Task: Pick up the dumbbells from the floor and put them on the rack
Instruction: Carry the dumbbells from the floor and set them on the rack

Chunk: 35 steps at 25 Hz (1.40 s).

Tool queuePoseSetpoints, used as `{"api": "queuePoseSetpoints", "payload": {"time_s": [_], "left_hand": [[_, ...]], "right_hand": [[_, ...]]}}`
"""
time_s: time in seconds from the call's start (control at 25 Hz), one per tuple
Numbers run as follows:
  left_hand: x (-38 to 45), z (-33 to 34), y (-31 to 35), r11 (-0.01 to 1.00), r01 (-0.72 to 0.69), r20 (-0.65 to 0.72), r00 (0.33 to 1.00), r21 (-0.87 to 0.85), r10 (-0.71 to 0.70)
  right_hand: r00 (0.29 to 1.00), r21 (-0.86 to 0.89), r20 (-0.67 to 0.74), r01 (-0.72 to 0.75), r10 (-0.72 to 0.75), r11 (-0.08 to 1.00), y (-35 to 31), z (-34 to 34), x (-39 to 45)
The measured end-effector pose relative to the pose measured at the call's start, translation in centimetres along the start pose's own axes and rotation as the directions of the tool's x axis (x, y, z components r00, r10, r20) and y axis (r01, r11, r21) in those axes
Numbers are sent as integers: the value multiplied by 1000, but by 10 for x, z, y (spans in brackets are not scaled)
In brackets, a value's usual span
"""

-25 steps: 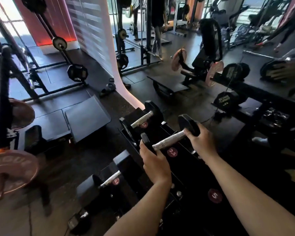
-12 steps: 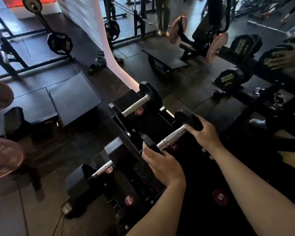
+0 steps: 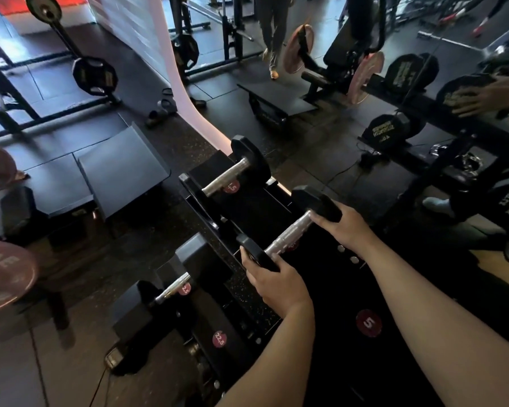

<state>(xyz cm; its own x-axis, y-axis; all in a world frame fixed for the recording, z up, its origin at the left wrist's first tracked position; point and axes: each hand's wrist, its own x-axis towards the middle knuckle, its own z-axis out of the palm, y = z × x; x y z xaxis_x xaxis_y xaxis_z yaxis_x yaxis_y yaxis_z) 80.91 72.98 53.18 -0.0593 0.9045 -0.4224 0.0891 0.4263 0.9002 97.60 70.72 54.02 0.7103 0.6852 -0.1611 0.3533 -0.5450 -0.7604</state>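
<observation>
Dumbbell (image 3: 288,235) between my hands, over the rack (image 3: 247,207). My left hand (image 3: 276,282) has its fingers (image 3: 249,273) wrapped round the near head; my right hand (image 3: 346,227) cups the far head. Another dumbbell (image 3: 228,177) racked just beyond.

Dim overall; daylight glares at the frame's top left beyond the pale curved wall (image 3: 188,92). The rack (image 3: 321,289) below it sinks into near-black shadow. Edges bow and blur, wide-angle.

black-ended, silver-handled dumbbell (image 3: 288,235); black rack (image 3: 247,201), red labels (image 3: 368,323).
</observation>
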Motion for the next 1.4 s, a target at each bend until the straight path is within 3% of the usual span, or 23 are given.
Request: {"api": "queuePoseSetpoints", "payload": {"time_s": [0.24, 0.44, 0.56, 0.72, 0.84, 0.92, 1.08, 1.2, 1.36, 1.4], "left_hand": [[5, 1, 8, 1000, 25, 21, 999, 14, -26], [1, -3, 23, 984, -168, 61, 985, 68, 164], [-27, -11, 39, 918, -358, 134, 931, 172, 338], [-94, -12, 46, 834, -542, 358, 802, 103, 477], [-179, -22, 25, 782, -623, 616, 607, -23, 502], [-246, -42, 2, 774, -627, 786, 433, -88, 440], [-366, -100, -55, 775, -606, 941, 125, -178, 314], [-462, -159, -102, 788, -570, 972, -114, -232, 204], [-589, -247, -159, 800, -521, 899, -436, -297, 50], [-621, -272, -173, 796, -522, 856, -517, -307, -9]], "right_hand": [[1000, 18, -4, -20, 20, 1000, -13, -13, -19], [995, 123, -91, -32, 43, 992, -24, -27, -48], [980, 207, -185, -32, 71, 978, -31, -56, -87], [935, 258, -340, -12, 102, 966, -21, -107, -170], [849, 292, -501, -14, 166, 956, 12, -146, -270], [779, 323, -585, -29, 223, 946, 39, -168, -354], [609, 371, -714, -88, 345, 924, 80, -185, -536], [461, 418, -781, -117, 422, 901, 104, -177, -684], [175, 496, -840, -134, 513, 858, 125, -140, -873], [76, 520, -844, -133, 532, 844, 128, -125, -921]]}}
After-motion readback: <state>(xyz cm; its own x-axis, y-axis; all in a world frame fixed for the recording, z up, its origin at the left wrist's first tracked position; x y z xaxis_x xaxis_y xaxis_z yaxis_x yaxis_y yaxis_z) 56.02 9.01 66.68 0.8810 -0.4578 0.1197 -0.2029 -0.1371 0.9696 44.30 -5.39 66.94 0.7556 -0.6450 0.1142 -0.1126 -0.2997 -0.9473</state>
